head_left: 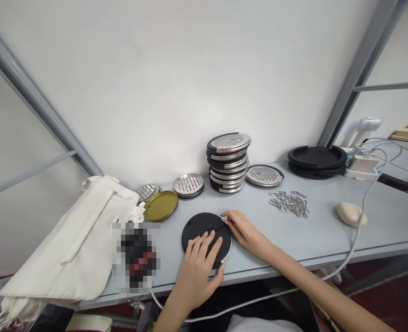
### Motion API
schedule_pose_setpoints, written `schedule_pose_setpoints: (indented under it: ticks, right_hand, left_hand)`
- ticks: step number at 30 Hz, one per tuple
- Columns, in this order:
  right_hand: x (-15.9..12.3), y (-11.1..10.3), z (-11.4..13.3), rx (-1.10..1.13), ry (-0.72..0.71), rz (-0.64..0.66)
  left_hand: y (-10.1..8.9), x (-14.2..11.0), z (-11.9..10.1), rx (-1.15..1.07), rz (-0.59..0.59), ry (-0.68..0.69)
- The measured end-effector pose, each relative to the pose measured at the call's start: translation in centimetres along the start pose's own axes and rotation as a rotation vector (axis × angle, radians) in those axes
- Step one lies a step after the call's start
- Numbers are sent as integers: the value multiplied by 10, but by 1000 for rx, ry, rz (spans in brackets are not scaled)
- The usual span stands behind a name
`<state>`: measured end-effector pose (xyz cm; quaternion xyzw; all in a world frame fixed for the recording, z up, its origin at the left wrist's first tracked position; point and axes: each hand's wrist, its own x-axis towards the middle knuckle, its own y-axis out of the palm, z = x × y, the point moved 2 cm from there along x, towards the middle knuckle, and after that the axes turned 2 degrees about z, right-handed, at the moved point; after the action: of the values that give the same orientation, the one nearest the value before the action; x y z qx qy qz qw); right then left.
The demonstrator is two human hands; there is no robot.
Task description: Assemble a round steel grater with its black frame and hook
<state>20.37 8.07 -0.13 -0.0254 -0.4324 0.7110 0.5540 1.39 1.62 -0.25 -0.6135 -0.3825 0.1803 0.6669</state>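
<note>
A round black disc (197, 226) with a silver edge on its right side lies flat near the table's front. My left hand (200, 263) rests over its lower middle, fingers spread, thumb by the near rim. At the upper right rim my right hand (242, 230) has its fingers pinched together. A bit of silver shows by those fingertips, too small to name. Behind the disc stands a tall stack of round metal graters with black rims (228, 161). Several small bent-wire clips (289, 204) lie loose to the right.
Gold-coloured round lids (161, 206) and short stacks of graters (189, 185) sit at the back left. Another grater (264, 175) and black round trays (316, 159) are at the back right. A cream bag (75, 244), a pale mouse (350, 214) and a white cable (359, 221) flank the workspace.
</note>
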Motion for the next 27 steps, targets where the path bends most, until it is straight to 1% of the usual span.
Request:
schedule_pose_setpoints:
  ticks: [5, 27]
  right_hand:
    - [0, 0, 1, 0, 17, 6]
    - [0, 1, -2, -36, -4, 41]
  left_hand:
    - [0, 0, 0, 1, 4, -4]
    - [1, 0, 0, 3, -3, -5]
